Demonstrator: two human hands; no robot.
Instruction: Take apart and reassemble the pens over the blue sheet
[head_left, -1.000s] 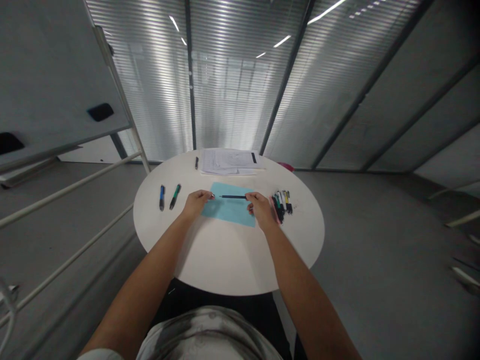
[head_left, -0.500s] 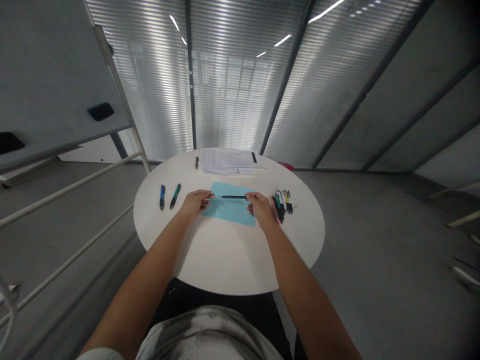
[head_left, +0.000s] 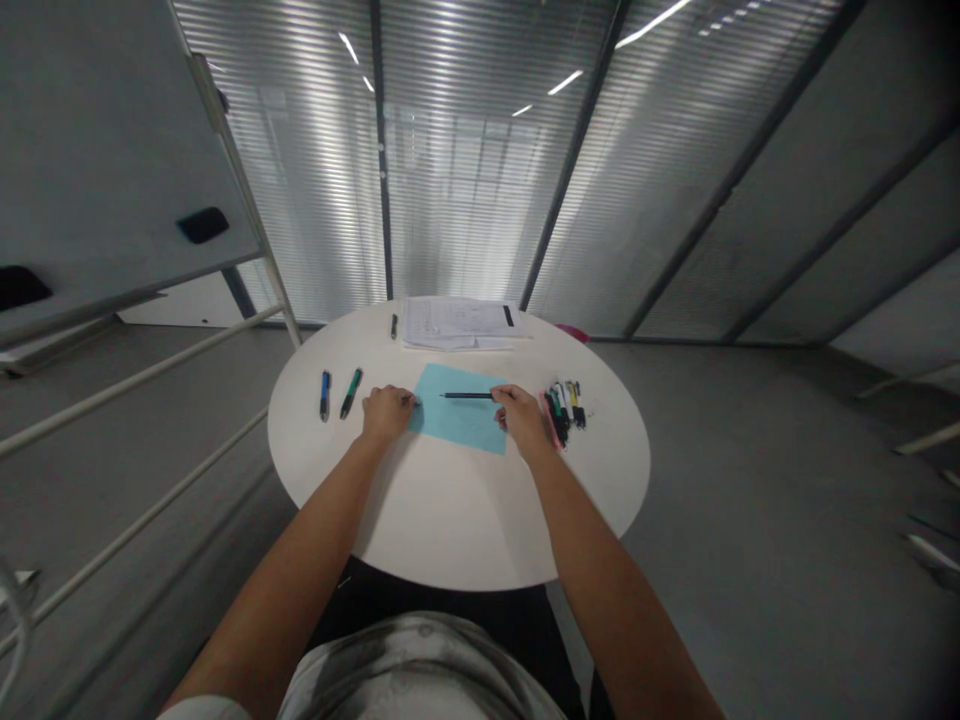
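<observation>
One dark pen [head_left: 468,395] crosswise, tip toward the left hand [head_left: 388,412]

Nearest me is the front of the round white bench [head_left: 456,525]. Past it, the right hand [head_left: 521,417] pinches the pen by its right end, thumb against fingers. The pen's long axis runs side to side, almost level, its thin tip facing left, straight at the other hand, with a gap between. So the right hand has it and the left stands apart, at the left edge of the blue paper [head_left: 459,432], fingers drawn in; whether they grip something small, I can't tell. The pen is over that paper, seemingly just off it.

A green pen [head_left: 350,394] lies out to the left, a blue pen [head_left: 324,396] beyond that; a heap of pens [head_left: 568,405] sits right of the right hand. Farthest over is a stack of papers [head_left: 457,322].
</observation>
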